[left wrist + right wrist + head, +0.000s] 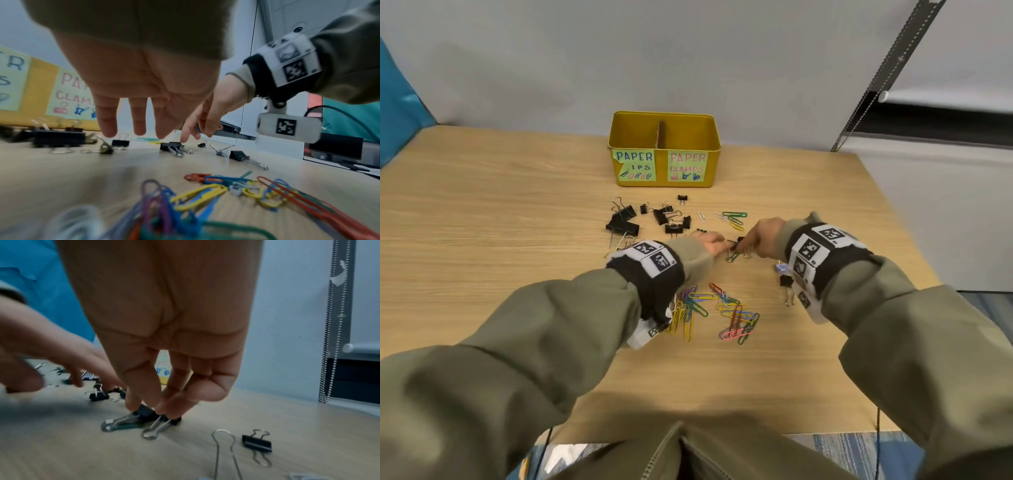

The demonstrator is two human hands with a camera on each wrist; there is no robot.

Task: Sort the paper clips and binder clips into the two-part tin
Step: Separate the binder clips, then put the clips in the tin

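A yellow two-part tin [662,169] stands at the back of the table, labelled for paper clips on the left and paper clamps on the right. Black binder clips [640,221] lie scattered in front of it. A pile of coloured paper clips [722,311] lies nearer me, under my wrists. My right hand [147,409] pinches a small black binder clip [148,414] on the table, with a second one [172,420] touching its fingers. A green paper clip lies under the first. My left hand [710,240] reaches beside it with straight fingers [139,123], holding nothing.
A few more paper clips [732,219] lie right of the binder clips. Another small binder clip [257,443] sits by my right wrist. The wooden table [482,240] ends on the right near a bead chain [873,78] and a grey wall.
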